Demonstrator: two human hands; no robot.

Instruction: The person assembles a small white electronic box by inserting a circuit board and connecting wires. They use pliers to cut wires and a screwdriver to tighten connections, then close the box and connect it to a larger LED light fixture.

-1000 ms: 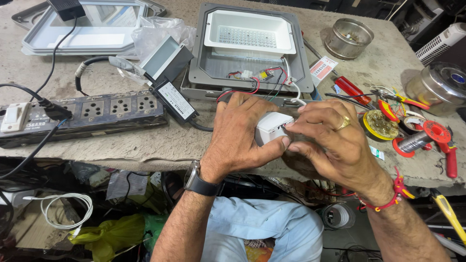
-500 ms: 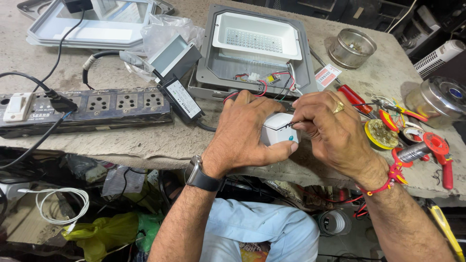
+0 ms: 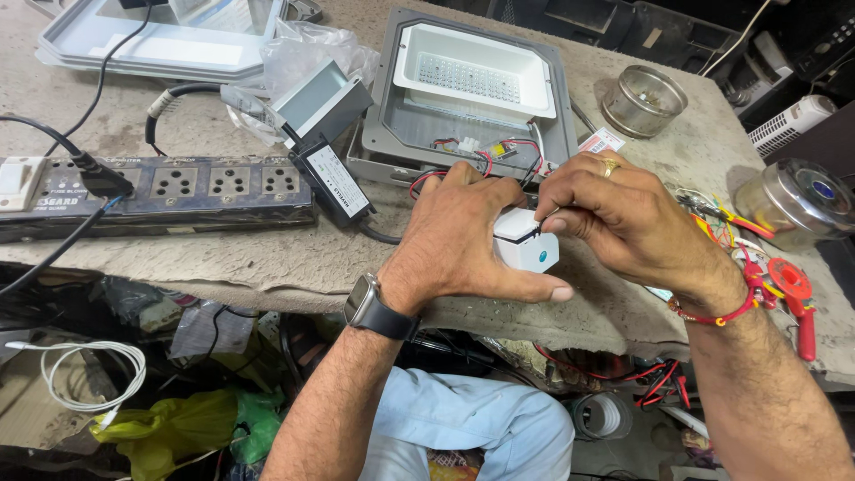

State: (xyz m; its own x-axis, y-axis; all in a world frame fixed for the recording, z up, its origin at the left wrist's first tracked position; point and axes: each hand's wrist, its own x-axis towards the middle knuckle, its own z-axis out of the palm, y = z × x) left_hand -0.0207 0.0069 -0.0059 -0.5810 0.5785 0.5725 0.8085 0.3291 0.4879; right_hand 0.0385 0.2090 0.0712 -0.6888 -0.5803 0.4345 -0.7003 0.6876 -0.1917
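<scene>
So the small box (image 3: 525, 240) sits near the front edge of the table (image 3: 267, 258), left hand (image 3: 463, 245) wrapped around it from the left and right hand (image 3: 623, 218) touching its top from the right. Straight behind the hands is the open lamp housing (image 3: 472, 98), its wires (image 3: 481, 156) hanging out the front; left of that lies the driver unit (image 3: 331, 178), and further left the power strip (image 3: 160, 191) runs along the front edge with a plug (image 3: 98, 178) in it. Far back left is a flat lamp panel (image 3: 151, 44), behind the right hand stands a round tin (image 3: 643, 100), and the pliers (image 3: 793, 294) lie at the right edge.
</scene>
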